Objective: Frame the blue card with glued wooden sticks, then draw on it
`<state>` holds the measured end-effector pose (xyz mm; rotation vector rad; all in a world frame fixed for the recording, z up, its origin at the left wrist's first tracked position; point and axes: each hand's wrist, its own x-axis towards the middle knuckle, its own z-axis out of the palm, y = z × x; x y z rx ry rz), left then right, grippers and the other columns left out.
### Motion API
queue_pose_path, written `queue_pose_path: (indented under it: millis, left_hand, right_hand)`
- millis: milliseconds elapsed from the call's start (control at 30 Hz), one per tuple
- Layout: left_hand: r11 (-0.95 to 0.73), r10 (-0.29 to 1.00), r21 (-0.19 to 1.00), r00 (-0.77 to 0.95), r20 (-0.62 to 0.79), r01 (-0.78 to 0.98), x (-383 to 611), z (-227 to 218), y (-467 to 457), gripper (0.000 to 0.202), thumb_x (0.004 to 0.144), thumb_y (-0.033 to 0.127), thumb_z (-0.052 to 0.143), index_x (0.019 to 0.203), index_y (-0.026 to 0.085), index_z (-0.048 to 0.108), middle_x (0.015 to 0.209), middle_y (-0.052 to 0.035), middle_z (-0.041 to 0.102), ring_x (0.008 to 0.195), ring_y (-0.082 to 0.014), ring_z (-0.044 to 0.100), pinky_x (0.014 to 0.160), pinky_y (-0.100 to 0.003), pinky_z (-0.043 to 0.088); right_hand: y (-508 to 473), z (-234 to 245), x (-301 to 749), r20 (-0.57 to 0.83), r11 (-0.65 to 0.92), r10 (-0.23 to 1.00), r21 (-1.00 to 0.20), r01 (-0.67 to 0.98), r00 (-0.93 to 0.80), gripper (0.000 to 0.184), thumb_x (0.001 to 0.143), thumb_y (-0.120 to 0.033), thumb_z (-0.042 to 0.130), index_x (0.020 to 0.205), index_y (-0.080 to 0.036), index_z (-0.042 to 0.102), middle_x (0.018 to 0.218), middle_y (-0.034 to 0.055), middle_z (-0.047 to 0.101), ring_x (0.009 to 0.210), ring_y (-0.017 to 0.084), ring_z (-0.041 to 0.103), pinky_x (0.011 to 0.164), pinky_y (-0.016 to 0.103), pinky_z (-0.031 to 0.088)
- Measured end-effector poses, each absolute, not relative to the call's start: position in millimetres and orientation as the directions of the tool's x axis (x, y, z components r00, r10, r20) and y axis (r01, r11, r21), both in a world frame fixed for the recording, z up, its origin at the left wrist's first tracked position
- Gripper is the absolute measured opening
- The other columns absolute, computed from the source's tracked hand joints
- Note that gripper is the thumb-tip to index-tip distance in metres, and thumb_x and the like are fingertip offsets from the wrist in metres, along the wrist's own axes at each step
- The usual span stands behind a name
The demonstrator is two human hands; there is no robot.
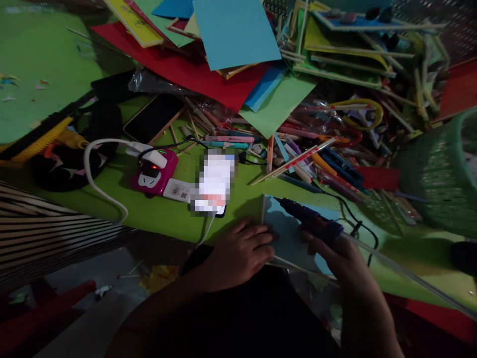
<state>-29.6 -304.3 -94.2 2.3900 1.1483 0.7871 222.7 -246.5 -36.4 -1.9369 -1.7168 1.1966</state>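
My right hand (341, 253) grips a dark blue glue gun (311, 219) with its nozzle pointing up-left over a light blue paper sheet (286, 233) edged with thin wooden sticks. A clear glue stick (402, 273) trails out of the gun's back to the right. My left hand (240, 253) lies flat with its fingers pressing on the sheet's left edge, at the front edge of the green table (164, 209).
A phone (214, 184) on a white cable and a pink power strip (152, 174) lie left of the sheet. Coloured papers (231, 35), pens, sticks and scissors (354, 117) pile up behind. A green basket (436, 179) stands at the right.
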Motion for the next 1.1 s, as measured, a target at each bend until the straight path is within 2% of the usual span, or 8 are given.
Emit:
queue_pose_path:
  millis: [133,367,733,1100]
  left_hand:
    - [-0.609,0.789,0.545,0.515,0.336,0.576,-30.6,-95.2,-304.6,0.015,0.105,0.024,0.057,0.11,0.024,0.072,0.135,0.0018,0.073,0.136,-0.0167,0.058,0.124,-0.041,0.03]
    - [-0.601,0.785,0.552,0.555,0.274,0.578,-32.7,-92.1,-304.1,0.018,0.108,0.028,0.054,0.111,0.025,0.071,0.139,0.0007,0.071,0.14,-0.0173,0.055,0.126,-0.042,0.028]
    - [-0.613,0.786,0.527,0.521,0.333,0.588,-30.2,-98.3,-304.6,0.015,0.105,0.027,0.058,0.11,0.026,0.072,0.139,0.0038,0.071,0.137,-0.0161,0.057,0.126,-0.042,0.028]
    - [-0.606,0.791,0.531,0.522,0.319,0.592,-30.2,-95.3,-304.8,0.015,0.105,0.025,0.058,0.11,0.025,0.072,0.137,0.0029,0.072,0.137,-0.0165,0.057,0.123,-0.042,0.032]
  right_hand:
    - [-246.0,-36.8,221.2,-0.373,-0.219,0.925,-0.676,0.704,-0.07,0.036,0.08,-0.055,0.07,0.067,-0.022,0.066,0.066,0.0052,0.068,0.059,0.02,0.061,0.052,0.029,0.049]
    - [-242.7,-33.9,213.4,-0.353,-0.176,0.931,-0.652,0.738,-0.09,0.037,0.08,-0.055,0.068,0.065,-0.022,0.064,0.058,0.0021,0.06,0.055,0.018,0.053,0.053,0.03,0.046]
    - [-248.6,-41.1,227.7,-0.42,-0.296,0.907,-0.65,0.7,-0.007,0.04,0.079,-0.06,0.07,0.067,-0.022,0.064,0.063,0.0044,0.066,0.059,0.02,0.06,0.053,0.031,0.047]
    - [-245.3,-36.2,216.3,-0.381,-0.227,0.923,-0.649,0.726,-0.053,0.039,0.079,-0.058,0.069,0.066,-0.022,0.063,0.057,0.0023,0.058,0.053,0.018,0.052,0.049,0.03,0.045]
